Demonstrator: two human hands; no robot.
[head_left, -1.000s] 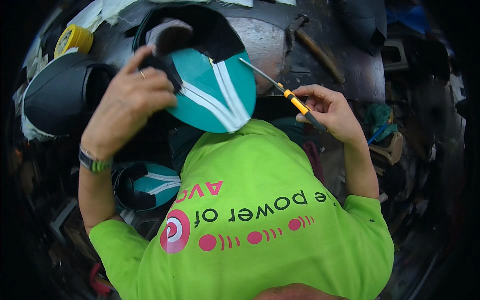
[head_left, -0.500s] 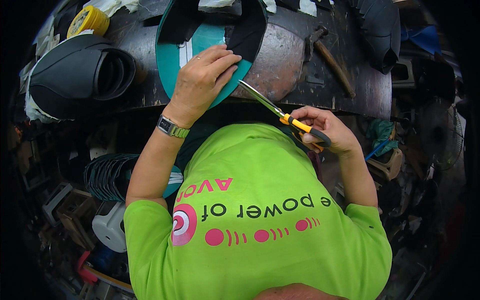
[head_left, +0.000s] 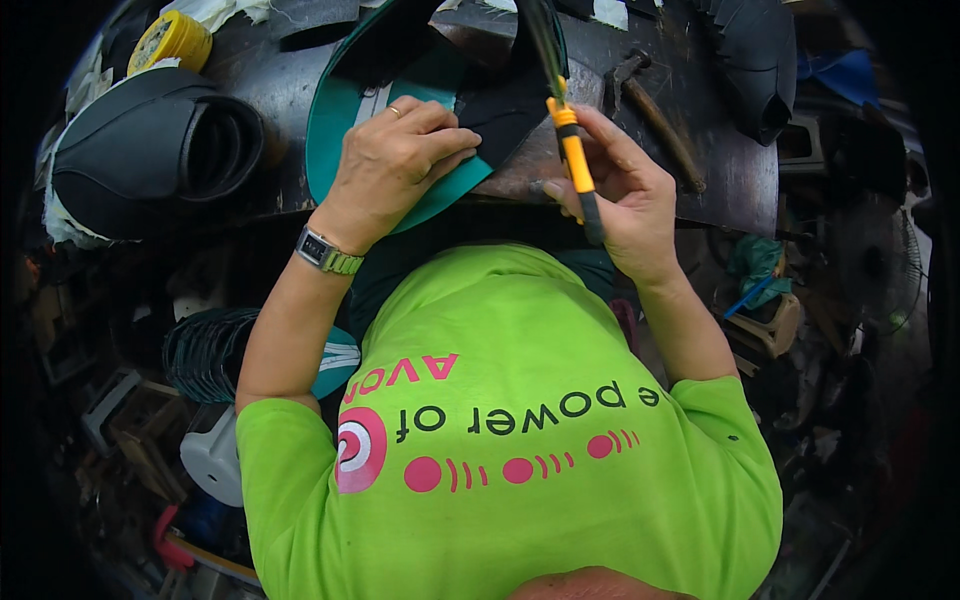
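My left hand (head_left: 398, 165) is closed on the near edge of a curved teal-and-black piece of sheet material (head_left: 455, 190), which looks like a shoe upper. A white strip shows on the piece beside my fingers. The piece stands partly raised at the table's front edge. In my right hand (head_left: 638, 195) is a pair of scissors (head_left: 573, 150) with yellow-and-black handles. The blades point away from me over the right side of the piece, smeared by motion, so whether they touch it cannot be told.
A hammer (head_left: 660, 125) lies on the dark table (head_left: 735, 190) to the right of the scissors. Nested black uppers (head_left: 130, 150) and a yellow tub (head_left: 172, 42) stand at the left. More black uppers (head_left: 755, 65) are at the far right. Below the table, at left, sits a stack of teal-and-black pieces (head_left: 205, 355).
My right hand has moved up and away from me, swinging the scissors from pointing left to pointing away. The teal-and-black piece has tilted, and my left hand has shifted slightly left.
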